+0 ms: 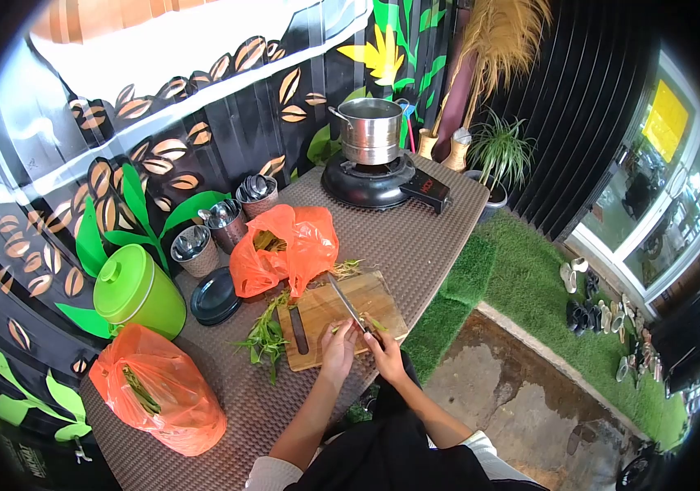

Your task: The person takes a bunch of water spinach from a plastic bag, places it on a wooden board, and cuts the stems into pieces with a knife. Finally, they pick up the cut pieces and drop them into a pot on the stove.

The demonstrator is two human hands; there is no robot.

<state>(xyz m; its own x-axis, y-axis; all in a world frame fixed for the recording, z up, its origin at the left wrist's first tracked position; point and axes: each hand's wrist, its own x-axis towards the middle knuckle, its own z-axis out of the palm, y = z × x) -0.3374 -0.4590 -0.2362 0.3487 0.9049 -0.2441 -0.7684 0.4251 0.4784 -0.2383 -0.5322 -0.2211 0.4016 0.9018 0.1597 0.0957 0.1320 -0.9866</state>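
Note:
My right hand is wrapped around the handle of a knife, its blade pointing away over the wooden cutting board. Close beside it, my left hand is closed, fingertips together near the knife; a bit of green shows there, too small to name. Leafy greens lie at the board's left edge, partly on the table. Behind the board sits an orange plastic bag, its mouth open on more plant stems.
A second orange bag and a green lidded bucket stand left. Black plates lie near cutlery cups. A steel pot sits on a portable gas stove at the woven table's far end.

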